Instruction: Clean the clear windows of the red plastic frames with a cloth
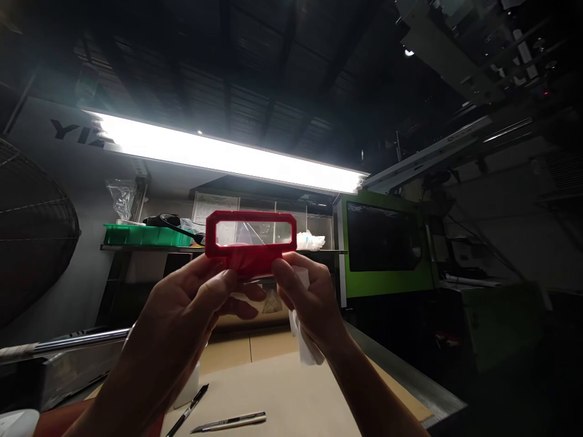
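Observation:
I hold a red plastic frame [251,241] with a long clear window up towards the strip light. My left hand [191,303] grips its lower left edge with thumb and fingers. My right hand [306,297] pinches its lower right edge and also keeps a white cloth [306,346] tucked in the palm, hanging down. The frame's lower middle part is hidden behind my fingertips.
Below lie a utility knife [230,422] and a black pen [187,411] on a cardboard-covered bench [273,382]. A green tray [146,235] sits on a shelf behind. A green moulding machine [387,249] stands to the right, a fan guard [31,237] to the left.

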`<state>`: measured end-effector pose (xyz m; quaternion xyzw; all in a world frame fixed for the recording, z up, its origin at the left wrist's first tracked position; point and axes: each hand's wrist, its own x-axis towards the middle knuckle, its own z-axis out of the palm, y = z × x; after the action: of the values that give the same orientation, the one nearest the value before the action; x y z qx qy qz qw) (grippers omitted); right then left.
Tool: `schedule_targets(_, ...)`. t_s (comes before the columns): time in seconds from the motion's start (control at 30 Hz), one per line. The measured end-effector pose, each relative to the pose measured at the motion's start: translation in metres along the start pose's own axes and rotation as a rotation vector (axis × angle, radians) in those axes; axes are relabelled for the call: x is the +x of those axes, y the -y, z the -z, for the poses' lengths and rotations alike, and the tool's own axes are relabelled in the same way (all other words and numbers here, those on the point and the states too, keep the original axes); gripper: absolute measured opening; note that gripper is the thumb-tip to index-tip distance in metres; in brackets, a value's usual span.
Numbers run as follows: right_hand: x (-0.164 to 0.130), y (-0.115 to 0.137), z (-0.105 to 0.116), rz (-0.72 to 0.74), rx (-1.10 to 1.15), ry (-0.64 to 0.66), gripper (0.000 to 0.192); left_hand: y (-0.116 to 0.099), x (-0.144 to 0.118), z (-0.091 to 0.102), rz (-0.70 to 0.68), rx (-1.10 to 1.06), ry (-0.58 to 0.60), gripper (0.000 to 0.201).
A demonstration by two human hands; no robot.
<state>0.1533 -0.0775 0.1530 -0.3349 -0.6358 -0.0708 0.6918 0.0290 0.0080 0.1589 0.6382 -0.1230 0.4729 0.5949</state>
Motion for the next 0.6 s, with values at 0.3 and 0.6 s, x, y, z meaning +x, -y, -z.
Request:
schedule_targets(0.3,-0.007,0.000,-0.003,-0.007,-0.137,-0.044,0.022,0.007,-0.003,0.013,0.075,0.121,0.092,0.028)
schedule_targets(0.6,-0.011,-0.006,0.002,0.004,-0.335,-0.061,0.025,0.012,0.000,0.025,0.099,0.365,-0.084,0.033)
